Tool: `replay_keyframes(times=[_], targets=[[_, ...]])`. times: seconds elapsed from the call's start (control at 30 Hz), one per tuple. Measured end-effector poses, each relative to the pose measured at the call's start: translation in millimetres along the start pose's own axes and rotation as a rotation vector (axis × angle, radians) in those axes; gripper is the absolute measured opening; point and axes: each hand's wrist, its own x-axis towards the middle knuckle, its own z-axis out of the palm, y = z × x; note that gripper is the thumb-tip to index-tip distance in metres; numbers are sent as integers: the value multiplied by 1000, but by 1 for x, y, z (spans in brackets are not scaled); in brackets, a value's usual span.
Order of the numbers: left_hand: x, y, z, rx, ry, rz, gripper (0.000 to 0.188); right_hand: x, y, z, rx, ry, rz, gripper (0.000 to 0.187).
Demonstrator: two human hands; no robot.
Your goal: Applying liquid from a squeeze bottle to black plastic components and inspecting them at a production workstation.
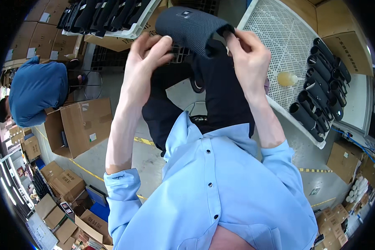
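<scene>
Both hands (148,52) (248,52) prob. gripping cylinder (187,27).

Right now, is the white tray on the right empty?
No, the white tray holds a row of dark tubes along its far side.

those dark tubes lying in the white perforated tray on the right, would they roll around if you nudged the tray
Probably a little. The dark tubes look round, so a free one could roll. They lie packed side by side against the white perforated tray rim, which likely checks them. The small yellowish bottle lies loose and seems likelier to shift.
</scene>
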Motion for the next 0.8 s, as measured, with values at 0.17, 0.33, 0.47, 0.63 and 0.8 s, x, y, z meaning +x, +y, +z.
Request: replay_keyframes(times=[0.17, 0.33, 0.47, 0.63, 0.8], targets=[[23, -7, -27, 976, -24, 750, 115, 17, -8, 11, -128, -13, -208, 13], [36, -3, -28, 980, -142, 840, 115, 8, -24, 24, -148, 8, -306, 12], [47, 8, -27, 936, -241, 894, 110, 1, -31, 26, -66, 21, -333, 14], [48, 16, -32, 998, -258, 889, 103, 3, -33, 28, 21, 22, -375, 16], [52, 33, -40, 941, -241, 933, 96, 3, -32, 33, 227, -13, -363, 18]])
